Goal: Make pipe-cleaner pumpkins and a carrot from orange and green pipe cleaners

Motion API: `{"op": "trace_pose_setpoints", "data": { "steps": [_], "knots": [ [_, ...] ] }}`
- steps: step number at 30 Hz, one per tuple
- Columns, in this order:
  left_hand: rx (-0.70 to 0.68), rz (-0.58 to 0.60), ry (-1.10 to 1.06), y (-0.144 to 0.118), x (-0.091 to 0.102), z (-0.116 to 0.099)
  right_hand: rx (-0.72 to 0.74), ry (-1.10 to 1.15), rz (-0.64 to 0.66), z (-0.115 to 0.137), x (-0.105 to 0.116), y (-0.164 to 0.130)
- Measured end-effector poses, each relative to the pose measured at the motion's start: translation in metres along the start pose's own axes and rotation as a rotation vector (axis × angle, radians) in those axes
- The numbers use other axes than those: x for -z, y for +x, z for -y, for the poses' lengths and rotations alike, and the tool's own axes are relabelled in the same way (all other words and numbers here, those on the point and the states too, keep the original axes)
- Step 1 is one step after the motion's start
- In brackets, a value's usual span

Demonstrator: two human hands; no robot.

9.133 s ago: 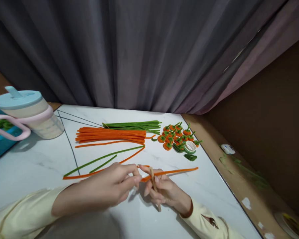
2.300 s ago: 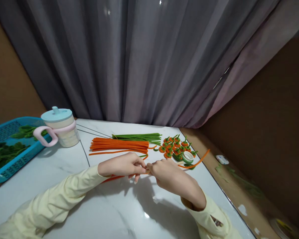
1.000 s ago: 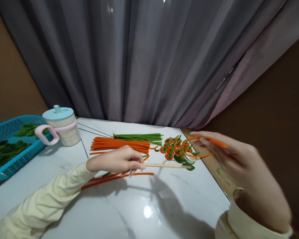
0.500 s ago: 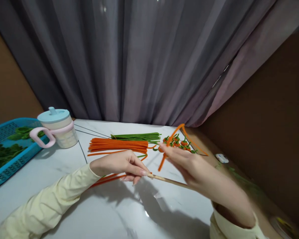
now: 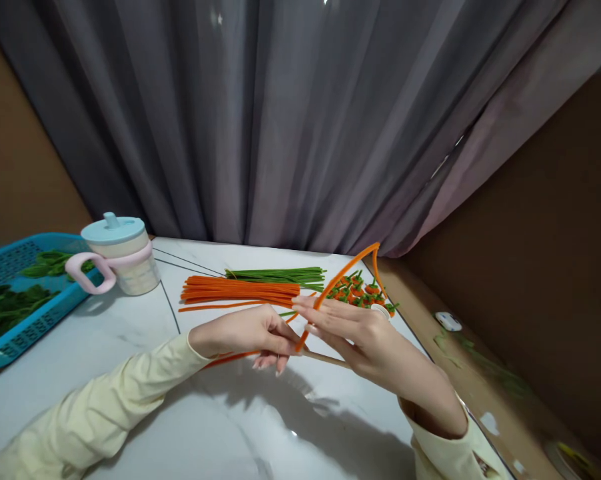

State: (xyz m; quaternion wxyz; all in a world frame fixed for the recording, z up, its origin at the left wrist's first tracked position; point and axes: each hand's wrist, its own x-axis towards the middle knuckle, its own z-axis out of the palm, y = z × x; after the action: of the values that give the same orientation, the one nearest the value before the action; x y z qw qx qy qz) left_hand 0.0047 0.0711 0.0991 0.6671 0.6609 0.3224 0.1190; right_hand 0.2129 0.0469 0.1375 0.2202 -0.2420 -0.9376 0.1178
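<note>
My left hand (image 5: 250, 332) pinches the end of a thin wooden stick (image 5: 325, 359) that points right, low over the white marble table (image 5: 220, 427). My right hand (image 5: 368, 337) holds an orange pipe cleaner (image 5: 348, 268) bent into an arch, with its lower end down at the stick by my left fingertips. More loose orange pipe cleaners (image 5: 225, 358) lie on the table under my left hand.
A bundle of orange pipe cleaners (image 5: 240, 291) and green ones (image 5: 278, 275) lie behind. Small orange-and-green pieces (image 5: 358, 292) and a tape roll (image 5: 380, 309) sit right. A lidded cup (image 5: 118, 257) and a blue basket (image 5: 15, 293) of green pieces stand left.
My right hand has swung back from the far right toward my left hand, carrying the orange pipe cleaner down to the stick. My left hand has kept hold of the stick.
</note>
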Motion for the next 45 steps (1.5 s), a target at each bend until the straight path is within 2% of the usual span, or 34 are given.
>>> {"op": "trace_pose_setpoints", "data": {
  "steps": [4, 7, 10, 17, 24, 29, 33, 45],
  "knots": [
    [-0.013, 0.054, -0.025, 0.000, 0.006, 0.003, 0.043, 0.021, 0.030, 0.000, -0.007, 0.004],
    [-0.026, 0.136, -0.043, -0.001, 0.011, 0.004, 0.026, 0.019, 0.078, -0.001, -0.010, 0.005],
    [-0.045, 0.153, -0.077, -0.002, 0.009, 0.001, -0.013, 0.040, 0.105, -0.001, -0.009, 0.006],
    [-0.067, -0.002, -0.161, -0.003, -0.008, -0.003, -0.031, 0.137, 0.121, -0.003, -0.015, 0.009],
    [-0.120, -0.195, 0.007, -0.005, -0.008, -0.009, -0.351, 0.046, 0.079, -0.001, -0.009, -0.002],
    [-0.139, -0.314, 0.064, -0.004, -0.012, -0.009, -0.476, -0.200, 0.075, 0.008, -0.011, 0.003],
    [-0.166, -0.401, 0.142, -0.002, -0.017, -0.006, -0.487, -0.205, 0.121, 0.008, -0.016, 0.009],
    [-0.353, -0.615, 0.509, -0.003, -0.021, -0.001, -0.444, -0.208, 0.015, 0.005, -0.014, 0.008]
  ]
}}
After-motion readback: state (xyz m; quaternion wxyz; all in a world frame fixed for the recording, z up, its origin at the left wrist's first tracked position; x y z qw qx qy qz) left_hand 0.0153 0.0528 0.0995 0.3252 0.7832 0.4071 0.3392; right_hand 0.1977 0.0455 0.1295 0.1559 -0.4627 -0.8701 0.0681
